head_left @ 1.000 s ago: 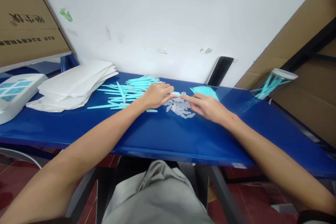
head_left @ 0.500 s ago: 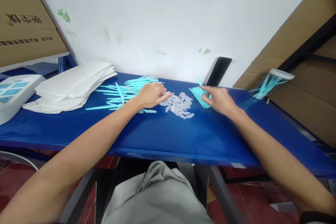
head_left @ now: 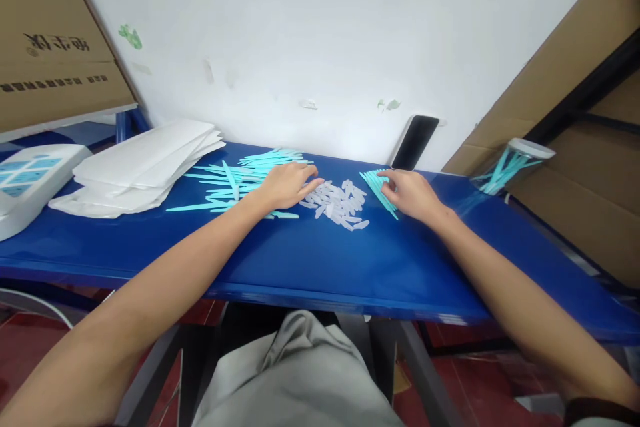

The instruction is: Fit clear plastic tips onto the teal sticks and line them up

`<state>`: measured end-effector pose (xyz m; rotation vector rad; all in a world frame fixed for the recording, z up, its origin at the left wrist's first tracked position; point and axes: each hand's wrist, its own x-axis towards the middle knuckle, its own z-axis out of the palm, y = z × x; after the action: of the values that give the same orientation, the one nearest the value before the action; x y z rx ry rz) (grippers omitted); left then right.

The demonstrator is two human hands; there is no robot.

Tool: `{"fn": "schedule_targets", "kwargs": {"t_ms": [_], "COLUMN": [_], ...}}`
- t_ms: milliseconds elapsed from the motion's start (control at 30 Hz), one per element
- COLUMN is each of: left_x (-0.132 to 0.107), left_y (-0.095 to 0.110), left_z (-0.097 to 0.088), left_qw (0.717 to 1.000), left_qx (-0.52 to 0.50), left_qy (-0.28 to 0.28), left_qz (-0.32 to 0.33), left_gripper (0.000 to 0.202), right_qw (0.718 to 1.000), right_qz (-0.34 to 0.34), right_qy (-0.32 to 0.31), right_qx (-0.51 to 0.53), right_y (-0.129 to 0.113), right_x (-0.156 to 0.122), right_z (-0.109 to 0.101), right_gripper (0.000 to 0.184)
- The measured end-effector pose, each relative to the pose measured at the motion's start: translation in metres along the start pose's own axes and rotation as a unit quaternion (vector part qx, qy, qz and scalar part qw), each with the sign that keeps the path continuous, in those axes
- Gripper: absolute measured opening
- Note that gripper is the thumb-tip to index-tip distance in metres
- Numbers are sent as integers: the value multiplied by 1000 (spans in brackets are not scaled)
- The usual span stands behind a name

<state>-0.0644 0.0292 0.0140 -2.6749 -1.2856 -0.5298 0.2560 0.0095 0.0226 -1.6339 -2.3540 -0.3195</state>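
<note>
Heap of clear pieces [head_left: 340, 203], many left. Left of heap: my left hand [head_left: 286, 185], thumb and fingers parted, seemingly empty. Right of heap: my right hand [head_left: 411, 192], fingers bent over neat stick row [head_left: 379, 191], grip unclear; row looks done. Farther left: scattered turquoise sticks [head_left: 231, 180], seemingly remaining.

So there's a messy heap of thin teal sticks [head_left: 231, 180] on the left, lying roughly left to right, with one slanted across the top and a tighter bunch at the far side. Right next to it, small frosted see-through pieces [head_left: 340, 201] are scattered every which way. Further right, a pretty tidy slanted row of teal sticks [head_left: 381, 192], right side partly hidden.
</note>
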Motion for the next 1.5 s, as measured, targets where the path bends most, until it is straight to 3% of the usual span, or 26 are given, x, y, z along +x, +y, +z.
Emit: {"fn": "schedule_targets", "kwargs": {"t_ms": [267,400,600,900,1500], "left_x": [0,-1,-4,-4,-3], "left_y": [-20,-35,-51,-48,-46], "left_z": [-4,-3,-1,-1,-2], "left_qw": [996,990,986,982,979], "left_qx": [4,37,49,68,79], "left_qy": [31,21,6,-12,-23], "left_qz": [-86,-136,-157,-178,-187], "left_gripper": [43,40,45,45,46], "right_qw": [998,996,994,989,991], "right_qz": [37,62,52,70,127], "right_qy": [-38,-68,-90,-87,-25], "right_qx": [-28,-1,-7,-93,-23], "right_y": [-4,-5,-9,-14,-23], "right_x": [-3,-4,-3,-5,-4], "right_z": [-4,-8,-6,5,8], "right_gripper": [37,34,36,40,27]}}
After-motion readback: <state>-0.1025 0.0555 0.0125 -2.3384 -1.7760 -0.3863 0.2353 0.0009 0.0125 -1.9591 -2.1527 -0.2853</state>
